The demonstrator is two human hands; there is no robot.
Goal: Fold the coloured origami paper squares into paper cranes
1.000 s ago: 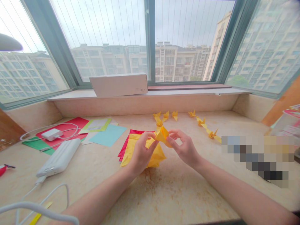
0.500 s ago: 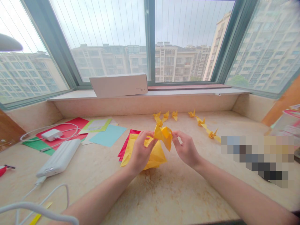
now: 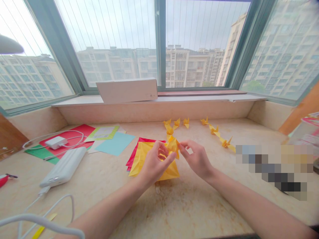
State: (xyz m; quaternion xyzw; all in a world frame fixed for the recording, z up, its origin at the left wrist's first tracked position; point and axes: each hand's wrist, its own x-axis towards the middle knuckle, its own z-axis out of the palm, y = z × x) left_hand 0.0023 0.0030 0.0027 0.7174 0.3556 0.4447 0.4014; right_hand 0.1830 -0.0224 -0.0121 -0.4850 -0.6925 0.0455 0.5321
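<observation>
At centre frame, a person's left hand (image 3: 152, 163) and right hand (image 3: 197, 160) meet over a marble counter (image 3: 179, 205), each pinching one small piece of folded yellow paper (image 3: 173, 144) between thumb and fingertips. The left grips it from the left side, the right from the right, and the piece is held just above the counter. Directly beneath lies a loose stack of yellow sheets (image 3: 142, 158) on top of a red sheet (image 3: 138, 144). Behind the hands, seven small yellow origami figures (image 3: 213, 129) stand in a curved row from centre to right of centre. In the left half of the frame lie four more single sheets: one blue sheet (image 3: 116, 144), one lime sheet (image 3: 102, 132), one large red sheet (image 3: 83, 130) and one green sheet (image 3: 39, 153). One white charger (image 3: 56, 142) sits on that red sheet, and one white power bank (image 3: 63, 170) lies nearer, at lower left. One long white box (image 3: 127, 90) rests on the window sill at upper centre.
</observation>
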